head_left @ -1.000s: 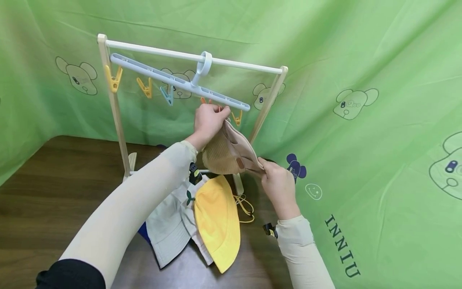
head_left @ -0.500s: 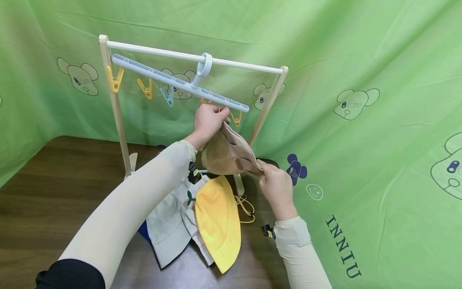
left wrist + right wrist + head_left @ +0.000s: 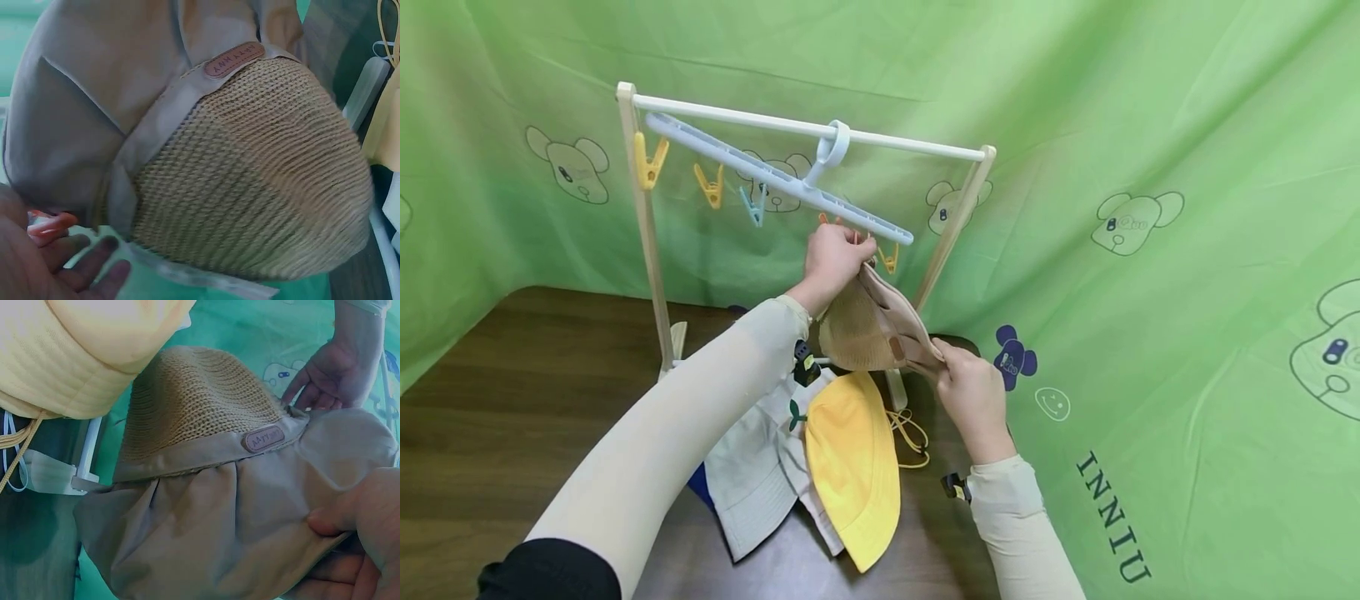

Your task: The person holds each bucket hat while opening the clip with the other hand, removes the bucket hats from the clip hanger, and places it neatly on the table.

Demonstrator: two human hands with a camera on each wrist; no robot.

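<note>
A beige sun hat [image 3: 857,332] with a knitted crown, fabric brim and small brown label [image 3: 234,59] hangs between both hands. My left hand [image 3: 835,254] pinches an orange clothespin [image 3: 51,226] by the brim's upper edge, under the blue hanger [image 3: 778,179]; the fingers partly cover the clip. With thumb above and fingers beneath, my right hand [image 3: 973,396] grips the brim's lower right edge [image 3: 325,534]. In the right wrist view the knitted crown [image 3: 194,400] and the pleated brim spread out before the camera.
The hanger hooks over a white rail [image 3: 737,118] on a wooden rack. Yellow clothespins [image 3: 650,162] and a blue clothespin [image 3: 754,206] dangle from it. Below, a yellow bucket hat [image 3: 853,467] lies by a pale grey hat [image 3: 748,492] on the brown table [image 3: 550,417]. A green curtain surrounds it.
The head view shifts slightly, so the rack and hats sit a little lower. My right hand moves slightly left with the brim edge; both hands keep their holds.
</note>
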